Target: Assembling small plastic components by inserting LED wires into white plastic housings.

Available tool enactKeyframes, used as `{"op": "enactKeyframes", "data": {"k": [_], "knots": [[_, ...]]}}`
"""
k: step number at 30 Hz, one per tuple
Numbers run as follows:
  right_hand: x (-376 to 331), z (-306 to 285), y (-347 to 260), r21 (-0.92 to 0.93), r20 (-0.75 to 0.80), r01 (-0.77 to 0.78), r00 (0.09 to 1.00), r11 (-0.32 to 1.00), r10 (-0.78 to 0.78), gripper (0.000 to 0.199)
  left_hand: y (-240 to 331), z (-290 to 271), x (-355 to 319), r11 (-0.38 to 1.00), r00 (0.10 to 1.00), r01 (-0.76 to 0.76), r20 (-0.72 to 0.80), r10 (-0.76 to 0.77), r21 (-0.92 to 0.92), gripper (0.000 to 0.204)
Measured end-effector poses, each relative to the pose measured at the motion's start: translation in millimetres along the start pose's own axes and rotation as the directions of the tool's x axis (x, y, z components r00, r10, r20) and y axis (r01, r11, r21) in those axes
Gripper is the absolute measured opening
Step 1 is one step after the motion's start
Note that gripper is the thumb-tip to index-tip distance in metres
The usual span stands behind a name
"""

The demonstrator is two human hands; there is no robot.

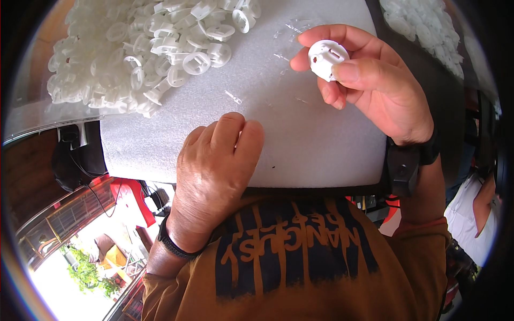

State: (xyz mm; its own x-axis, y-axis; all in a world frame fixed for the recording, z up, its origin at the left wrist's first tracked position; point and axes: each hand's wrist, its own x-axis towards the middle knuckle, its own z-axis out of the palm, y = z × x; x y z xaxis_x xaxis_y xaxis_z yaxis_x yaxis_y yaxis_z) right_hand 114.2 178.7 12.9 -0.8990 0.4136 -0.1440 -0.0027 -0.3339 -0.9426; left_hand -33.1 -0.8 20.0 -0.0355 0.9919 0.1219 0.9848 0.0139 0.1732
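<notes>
My right hand [375,80] is raised over the right side of the foam sheet, pinching a round white plastic part [325,58] between thumb and fingers. A slot and a small hole show on the part's upper face. My left hand [219,152] rests near the middle of the sheet, back upward and fingers curled under. A speck of white shows between its fingers, but whatever is in its grip is hidden. Small clear plastic slivers [233,97] lie scattered on the white foam sheet [144,155] beyond my left hand and beside my right.
A large heap of similar white plastic parts [176,45] covers the far left of the table. Another white heap [423,32] sits at the far right, past a dark gap. Cables hang off the left edge. A person in white [466,214] is at the right.
</notes>
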Motion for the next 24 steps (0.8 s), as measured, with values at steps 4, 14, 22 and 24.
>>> {"op": "enactKeyframes", "data": {"k": [4, 14, 22, 24], "knots": [[-1.6, 2.3, -0.4, 0.022, -0.015, -0.006, 1.0, 1.0, 0.007, 0.044, -1.6, 0.6, -2.1, 0.999, 0.999, 0.001, 0.033, -0.002, 0.048, 0.032], [-5.2, 8.5, -4.7, 0.001, 0.111, -0.024, 0.994, 1.0, 0.024, 0.052, 4.2, -27.8, 0.4, 0.263, 0.901, 0.277, 0.155, -0.405, -0.924, 0.013], [-10.6, 14.4, -8.8, 0.093, 0.179, -0.044, 0.984, 0.995, 0.027, 0.05, 11.7, -29.8, 11.5, -0.107, 0.891, 0.138, 0.17, -0.421, -0.985, 0.019], [-11.5, 14.6, -6.3, 0.123, 0.192, -0.045, 0.981, 0.991, 0.021, 0.048, 14.0, -26.9, 12.1, -0.089, 0.892, 0.121, 0.147, -0.427, -0.989, 0.019]]}}
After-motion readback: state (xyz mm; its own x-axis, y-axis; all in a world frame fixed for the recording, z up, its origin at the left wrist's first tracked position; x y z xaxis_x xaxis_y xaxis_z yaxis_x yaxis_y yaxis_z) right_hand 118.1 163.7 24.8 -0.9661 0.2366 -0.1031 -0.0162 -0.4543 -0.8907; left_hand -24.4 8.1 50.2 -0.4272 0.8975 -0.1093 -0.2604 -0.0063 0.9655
